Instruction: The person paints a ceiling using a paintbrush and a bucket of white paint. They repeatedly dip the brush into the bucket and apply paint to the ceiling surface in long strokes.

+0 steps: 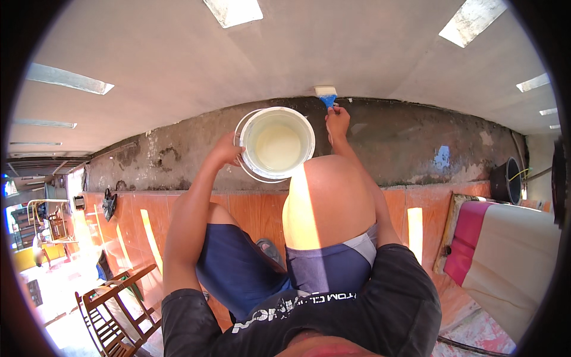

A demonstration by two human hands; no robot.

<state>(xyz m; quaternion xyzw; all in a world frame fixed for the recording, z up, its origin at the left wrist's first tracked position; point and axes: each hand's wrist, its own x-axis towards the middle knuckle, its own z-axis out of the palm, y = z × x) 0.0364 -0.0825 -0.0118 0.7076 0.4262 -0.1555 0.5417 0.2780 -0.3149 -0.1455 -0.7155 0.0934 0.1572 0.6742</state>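
Across top: pale wall [357,47], dark cement strip [416,134] along its base. In front of strip: white bucket [305,138] of pale liquid [278,147], held at left side by fingers of left hand [225,150]. Blue-handled paintbrush [326,95] gripped by fingers of right hand [338,121], bristles at wall's lower edge.

Smooth plastic bucket [253,134]; brush [328,100] with plastic-looking handle; smooth matt wall [357,47]; rough strip [410,134]; glossy floor tiles [256,209].
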